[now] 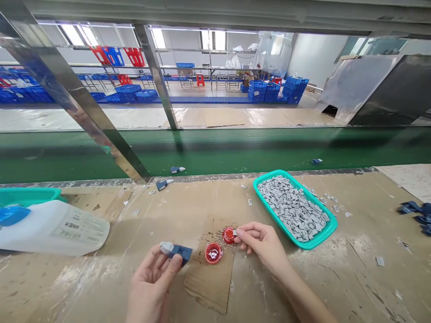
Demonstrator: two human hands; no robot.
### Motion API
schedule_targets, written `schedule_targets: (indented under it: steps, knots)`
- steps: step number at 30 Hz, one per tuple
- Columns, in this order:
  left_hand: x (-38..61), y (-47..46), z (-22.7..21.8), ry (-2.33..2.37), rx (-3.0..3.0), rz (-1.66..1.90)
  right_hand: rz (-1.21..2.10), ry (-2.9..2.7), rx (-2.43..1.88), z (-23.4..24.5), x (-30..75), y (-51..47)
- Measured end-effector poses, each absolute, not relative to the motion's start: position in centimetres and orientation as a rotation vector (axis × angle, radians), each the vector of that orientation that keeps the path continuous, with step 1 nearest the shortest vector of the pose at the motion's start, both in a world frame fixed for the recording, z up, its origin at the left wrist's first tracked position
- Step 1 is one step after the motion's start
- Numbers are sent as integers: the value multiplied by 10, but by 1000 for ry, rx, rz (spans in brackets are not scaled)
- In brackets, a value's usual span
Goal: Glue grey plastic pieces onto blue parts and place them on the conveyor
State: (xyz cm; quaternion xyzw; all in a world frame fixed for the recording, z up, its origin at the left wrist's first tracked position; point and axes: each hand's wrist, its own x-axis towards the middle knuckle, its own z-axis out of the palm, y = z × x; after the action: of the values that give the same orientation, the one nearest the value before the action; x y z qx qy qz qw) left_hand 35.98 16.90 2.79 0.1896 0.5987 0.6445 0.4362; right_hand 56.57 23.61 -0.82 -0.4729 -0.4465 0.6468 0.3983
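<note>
My left hand (156,280) grips a dark blue plastic part with a pale grey tip (177,251), held above the bench left of two small red cups. Between thumb and fingertips of my right hand (259,242) is a small grey plastic piece (235,233), at the edge of the farther red cup (228,235). The nearer red cup (213,253) holds a shiny liquid. Both cups stand on a stained cardboard piece (210,287). A turquoise basket (311,245) full of similar grey pieces (291,206) lies beyond my right hand.
A white plastic bottle (74,226) lies on its side at left, before another turquoise basket (33,194). A green conveyor belt (235,152) crosses behind the bench, with a blue part (177,170) on it. A metal post (84,103) slants at left. Dark parts (412,207) lie far right.
</note>
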Motion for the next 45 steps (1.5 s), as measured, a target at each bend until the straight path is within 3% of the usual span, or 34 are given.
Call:
schedule_targets:
  steps: [12,28,45]
  knots:
    - [382,164,27,1466,657,1568,1569,-1210,-1224,-11,556,236]
    - [428,166,40,1506,662,1598,1911,-1049,-954,23,569,216]
    - [429,163,35,1500,876,1580,2049,-1201,-896,13,567,210]
